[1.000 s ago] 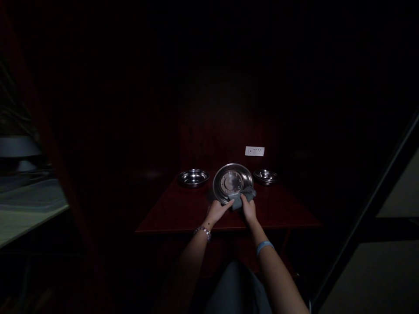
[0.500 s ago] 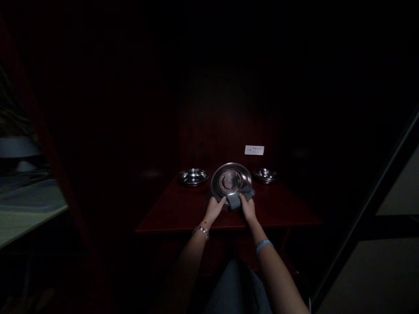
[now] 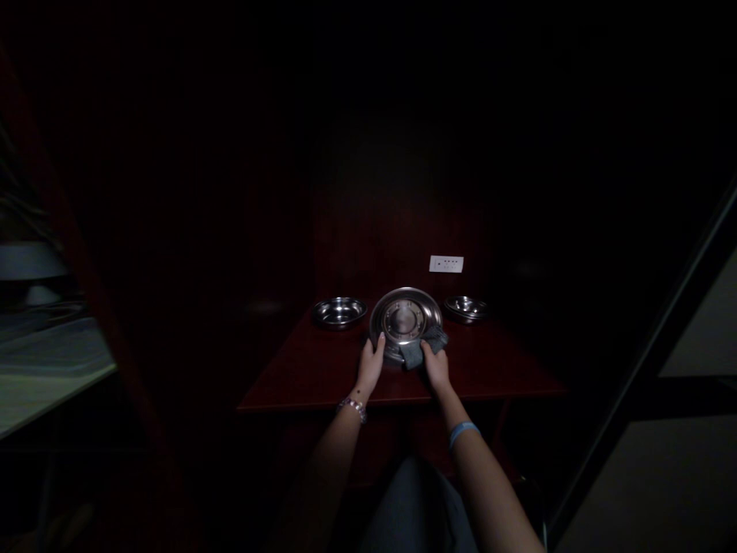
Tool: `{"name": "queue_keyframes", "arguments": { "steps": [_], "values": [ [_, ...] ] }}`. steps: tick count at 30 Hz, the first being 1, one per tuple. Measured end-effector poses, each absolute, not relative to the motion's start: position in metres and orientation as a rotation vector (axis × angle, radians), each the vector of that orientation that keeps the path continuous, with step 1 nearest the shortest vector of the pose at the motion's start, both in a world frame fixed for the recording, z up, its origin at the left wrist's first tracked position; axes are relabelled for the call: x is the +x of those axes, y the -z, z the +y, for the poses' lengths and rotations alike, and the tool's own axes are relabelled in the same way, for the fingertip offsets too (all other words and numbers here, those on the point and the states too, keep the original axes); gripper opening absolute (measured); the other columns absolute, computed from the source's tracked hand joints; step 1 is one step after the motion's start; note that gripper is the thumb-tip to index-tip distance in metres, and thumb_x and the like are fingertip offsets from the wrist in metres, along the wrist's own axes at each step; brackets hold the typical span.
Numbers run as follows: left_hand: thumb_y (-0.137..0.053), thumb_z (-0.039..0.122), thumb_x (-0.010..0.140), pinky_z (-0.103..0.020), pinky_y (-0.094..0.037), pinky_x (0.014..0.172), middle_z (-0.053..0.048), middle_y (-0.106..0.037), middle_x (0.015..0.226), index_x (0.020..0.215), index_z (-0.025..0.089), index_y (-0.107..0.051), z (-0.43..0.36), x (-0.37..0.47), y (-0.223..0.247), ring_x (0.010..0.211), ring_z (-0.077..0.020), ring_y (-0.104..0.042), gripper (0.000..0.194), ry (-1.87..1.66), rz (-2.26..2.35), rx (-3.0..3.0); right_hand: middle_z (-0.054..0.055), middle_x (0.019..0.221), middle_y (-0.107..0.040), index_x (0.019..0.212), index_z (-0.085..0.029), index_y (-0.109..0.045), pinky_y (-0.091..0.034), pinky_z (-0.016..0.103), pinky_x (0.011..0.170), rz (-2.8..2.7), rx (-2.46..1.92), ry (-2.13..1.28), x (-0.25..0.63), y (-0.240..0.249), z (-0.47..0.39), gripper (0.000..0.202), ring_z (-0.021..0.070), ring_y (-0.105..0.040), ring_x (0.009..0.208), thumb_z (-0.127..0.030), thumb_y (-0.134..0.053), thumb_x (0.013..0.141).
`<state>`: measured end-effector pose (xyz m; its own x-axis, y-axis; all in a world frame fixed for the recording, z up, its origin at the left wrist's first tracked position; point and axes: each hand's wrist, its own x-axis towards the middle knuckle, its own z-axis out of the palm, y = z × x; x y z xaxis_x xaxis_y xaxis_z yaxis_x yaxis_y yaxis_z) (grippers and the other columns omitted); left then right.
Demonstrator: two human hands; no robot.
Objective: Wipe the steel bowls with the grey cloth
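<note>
Dim, dark red all around, with a counter (image 3: 311,380) below. On its left, toward the back, a shiny metal dish (image 3: 339,313). Next, reaches forward with left forearm angled inward, gripping the lower-left rim of a steel pan (image 3: 404,316) in the left hand (image 3: 370,365), thumb pointing up along the face. Holds the pan tilted up over mid-counter, facing back toward the body. At its lower right, grasps a gray cloth (image 3: 412,355) in the right hand (image 3: 437,367), thumb on top, forearm slanting in from the right. Farther right, stacked metal dishes (image 3: 466,309).
</note>
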<state>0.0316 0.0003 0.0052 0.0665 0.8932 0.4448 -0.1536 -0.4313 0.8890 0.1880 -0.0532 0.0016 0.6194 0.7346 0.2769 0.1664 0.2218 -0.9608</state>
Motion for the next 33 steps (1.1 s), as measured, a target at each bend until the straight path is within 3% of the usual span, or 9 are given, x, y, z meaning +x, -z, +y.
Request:
{"name": "queue_keyframes", "arguments": {
  "steps": [5, 9, 16, 21, 28, 33],
  "values": [
    [-0.068, 0.037, 0.079, -0.037, -0.042, 0.103, -0.013, -0.065, 0.124, 0.119, 0.014, -0.060, -0.006, 0.032, -0.009, 0.115, -0.0238, -0.060, 0.046, -1.414, 0.797, 1.526, 0.011, 0.096, -0.075, 0.096, -0.014, -0.072, -0.051, 0.029, 0.082, -0.861, -1.326, -0.462, 0.188, -0.004, -0.055, 0.041, 0.0254, -0.069, 0.095, -0.047, -0.059, 0.076],
    [-0.068, 0.037, 0.078, -0.037, -0.044, 0.102, -0.014, -0.067, 0.120, 0.114, 0.012, -0.063, -0.008, 0.034, -0.011, 0.113, -0.0241, -0.062, 0.045, -1.391, 0.838, 1.595, 0.012, 0.096, -0.075, 0.096, -0.013, -0.072, -0.051, 0.030, 0.082, -0.826, -1.356, -0.475, 0.189, -0.003, -0.054, 0.043, 0.0261, -0.069, 0.094, -0.049, -0.058, 0.076],
    [-0.067, 0.050, 0.075, -0.033, -0.049, 0.091, -0.011, -0.074, 0.103, 0.099, 0.014, -0.073, -0.011, 0.034, -0.008, 0.105, -0.0274, -0.066, 0.044, -1.154, 0.973, 1.838, 0.012, 0.102, -0.074, 0.099, -0.014, -0.071, -0.050, 0.032, 0.087, -0.824, -1.356, -0.452, 0.193, 0.003, -0.050, 0.045, 0.0267, -0.067, 0.102, -0.050, -0.055, 0.078],
    [-0.058, 0.053, 0.081, -0.033, -0.047, 0.091, -0.011, -0.074, 0.100, 0.098, 0.015, -0.074, -0.011, 0.032, -0.007, 0.103, -0.0265, -0.066, 0.044, -1.125, 0.956, 1.981, 0.013, 0.108, -0.072, 0.105, -0.014, -0.070, -0.048, 0.032, 0.090, -0.853, -1.330, -0.468, 0.192, 0.003, -0.050, 0.048, 0.0255, -0.066, 0.105, -0.051, -0.056, 0.078],
    [-0.054, 0.046, 0.084, -0.031, -0.049, 0.081, -0.015, -0.074, 0.093, 0.087, 0.011, -0.071, -0.002, 0.033, -0.006, 0.089, -0.0240, -0.068, 0.039, -1.220, 1.126, 1.841, 0.011, 0.111, -0.071, 0.108, -0.015, -0.069, -0.048, 0.030, 0.091, -0.884, -1.260, -0.491, 0.189, 0.002, -0.049, 0.047, 0.0236, -0.066, 0.105, -0.049, -0.059, 0.077],
    [-0.043, 0.052, 0.089, -0.029, -0.048, 0.077, -0.013, -0.074, 0.090, 0.085, 0.012, -0.069, -0.004, 0.030, -0.009, 0.085, -0.0225, -0.067, 0.048, -1.402, 1.105, 1.673, 0.012, 0.106, -0.073, 0.102, -0.013, -0.071, -0.049, 0.031, 0.087, -0.865, -1.295, -0.475, 0.187, -0.001, -0.051, 0.045, 0.0250, -0.067, 0.102, -0.049, -0.060, 0.076]
  ]
}}
